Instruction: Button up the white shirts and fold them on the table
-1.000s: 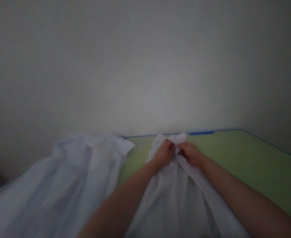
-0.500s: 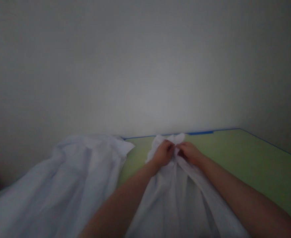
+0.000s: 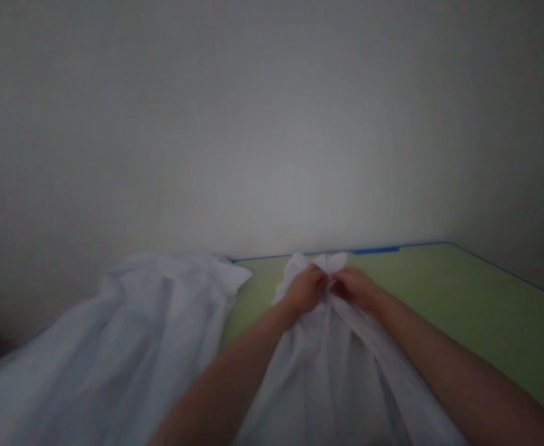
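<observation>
A white cloth (image 3: pixel 318 365) lies in long folds in front of me and is gathered together at its far end. My left hand (image 3: pixel 305 290) is closed, its fingertips pinching the gathered part from the left. From the right, my right hand (image 3: pixel 356 288) pinches the same spot, so the fingertips of both hands nearly meet. Ruffled white edges of the cloth stick up just beyond the hands. The exact bit between the fingers is blurred and partly hidden. The picture is dim, and the cloth's kind cannot be made out for certain.
A second heap of white cloth (image 3: pixel 160 334) lies to the left, one pointed corner facing right. Under both is a light green surface (image 3: pixel 466 297) edged with blue tape (image 3: pixel 376 250). A plain grey wall (image 3: pixel 281 136) rises right behind it.
Both hands stay at the gathered cloth, with only slight finger movement and a tiny shift downward. The cloths lie as before.
</observation>
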Available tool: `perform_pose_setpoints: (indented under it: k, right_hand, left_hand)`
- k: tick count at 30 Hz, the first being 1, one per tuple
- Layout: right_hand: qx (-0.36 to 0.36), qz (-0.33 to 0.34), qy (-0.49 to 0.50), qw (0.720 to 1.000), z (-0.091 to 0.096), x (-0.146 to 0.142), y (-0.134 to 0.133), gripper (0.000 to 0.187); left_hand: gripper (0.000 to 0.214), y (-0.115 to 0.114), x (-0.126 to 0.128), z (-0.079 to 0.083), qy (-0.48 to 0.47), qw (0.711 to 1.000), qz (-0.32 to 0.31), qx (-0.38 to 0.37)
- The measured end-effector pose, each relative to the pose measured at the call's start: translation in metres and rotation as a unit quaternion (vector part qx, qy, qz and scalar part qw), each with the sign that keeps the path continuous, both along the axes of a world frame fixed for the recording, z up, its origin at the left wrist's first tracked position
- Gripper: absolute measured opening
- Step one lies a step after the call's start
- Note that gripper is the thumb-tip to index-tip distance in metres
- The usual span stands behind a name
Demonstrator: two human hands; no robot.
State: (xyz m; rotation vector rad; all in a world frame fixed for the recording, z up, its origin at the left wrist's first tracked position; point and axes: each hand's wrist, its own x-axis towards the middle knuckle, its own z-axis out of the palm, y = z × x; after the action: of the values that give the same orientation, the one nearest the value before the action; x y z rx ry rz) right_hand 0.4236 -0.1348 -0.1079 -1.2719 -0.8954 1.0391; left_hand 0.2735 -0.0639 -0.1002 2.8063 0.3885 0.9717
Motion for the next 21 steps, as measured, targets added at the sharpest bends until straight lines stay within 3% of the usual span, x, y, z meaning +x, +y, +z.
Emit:
perform_pose_setpoints:
  k: [6, 14, 17, 21]
  right_hand:
    - [0.001, 0.02, -0.005, 1.0, 0.0, 0.002, -0.002, 0.007]
    - [0.04, 0.071, -0.055, 0.995, 0.015, -0.003, -0.016, 0.009]
    - [0.052, 0.066, -0.163, 0.983, 0.02, -0.004, -0.018, 0.015]
    - [0.092, 0.024, -0.33, 0.939, 0.018, -0.002, -0.014, 0.024]
  left_hand:
    - [0.019, 0.001, 0.001, -0.002, -0.003, 1.0, -0.011, -0.011]
    - [0.018, 0.007, 0.002, -0.007, -0.078, 0.995, 0.026, -0.051]
    - [0.017, 0.008, 0.002, -0.008, -0.088, 0.994, 0.012, -0.065]
    - [0.017, 0.008, 0.002, -0.008, -0.104, 0.991, 0.012, -0.086]
